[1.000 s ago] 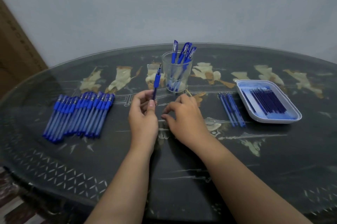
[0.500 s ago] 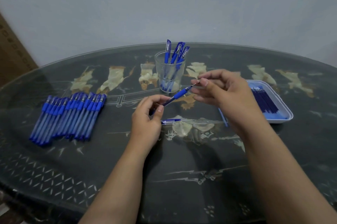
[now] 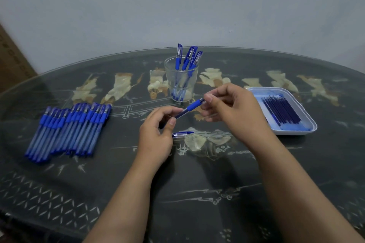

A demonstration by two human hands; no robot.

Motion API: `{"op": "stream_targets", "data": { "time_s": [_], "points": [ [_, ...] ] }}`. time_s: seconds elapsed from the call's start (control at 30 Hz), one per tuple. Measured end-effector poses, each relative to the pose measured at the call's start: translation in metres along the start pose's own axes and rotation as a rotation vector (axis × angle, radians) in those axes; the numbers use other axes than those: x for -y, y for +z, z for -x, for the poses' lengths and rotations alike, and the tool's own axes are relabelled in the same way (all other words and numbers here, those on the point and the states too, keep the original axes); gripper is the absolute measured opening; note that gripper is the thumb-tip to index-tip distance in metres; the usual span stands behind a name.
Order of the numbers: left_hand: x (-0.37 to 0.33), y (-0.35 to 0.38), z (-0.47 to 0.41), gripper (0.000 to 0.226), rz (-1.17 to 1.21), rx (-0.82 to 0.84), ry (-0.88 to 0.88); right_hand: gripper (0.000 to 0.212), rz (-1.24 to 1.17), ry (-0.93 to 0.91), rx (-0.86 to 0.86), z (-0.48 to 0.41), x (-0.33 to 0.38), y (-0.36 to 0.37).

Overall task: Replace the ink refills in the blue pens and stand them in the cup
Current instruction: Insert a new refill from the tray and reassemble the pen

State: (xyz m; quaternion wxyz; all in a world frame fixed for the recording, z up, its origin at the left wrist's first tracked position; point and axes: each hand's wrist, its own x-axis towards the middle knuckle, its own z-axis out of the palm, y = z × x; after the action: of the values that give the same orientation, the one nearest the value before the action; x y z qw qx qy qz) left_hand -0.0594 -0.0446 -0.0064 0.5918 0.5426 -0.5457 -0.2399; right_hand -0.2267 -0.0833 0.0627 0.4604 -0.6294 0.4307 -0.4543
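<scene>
Your left grip (image 3: 156, 134) pinches the back end of a blue pen (image 3: 189, 108) and your right grip (image 3: 233, 110) pinches its tip end, holding it slanted just in front of the cup (image 3: 181, 78). Nearer you than the cup, a pen cap (image 3: 182, 134) lies on the worktop (image 3: 197, 183). A row of pens (image 3: 69, 130) lies left of the cup, and a tray (image 3: 296, 133) of refills (image 3: 281, 112) lies to its right.

text check | I can read nothing for certain from here | pens (image 3: 190, 58) standing in the glass cup (image 3: 180, 84): small print along one cap clip, too blurred to make out | cardboard box (image 3: 11, 58) at far left: dark printed marks, cut off, illegible
</scene>
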Motion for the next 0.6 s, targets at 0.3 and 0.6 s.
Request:
{"op": "stream_targets", "data": {
  "time_s": [0.3,0.6],
  "points": [
    [-0.0001,0.0012,-0.0007,0.045,-0.006,0.002,-0.002,0.017,-0.026,-0.061,0.010,-0.0009,-0.0048,-0.0069],
    [-0.0021,0.0004,0.0009,0.042,0.022,0.042,0.002,0.017,0.027,-0.086,-0.065,-0.0020,-0.0085,-0.0021]
  ]
}}
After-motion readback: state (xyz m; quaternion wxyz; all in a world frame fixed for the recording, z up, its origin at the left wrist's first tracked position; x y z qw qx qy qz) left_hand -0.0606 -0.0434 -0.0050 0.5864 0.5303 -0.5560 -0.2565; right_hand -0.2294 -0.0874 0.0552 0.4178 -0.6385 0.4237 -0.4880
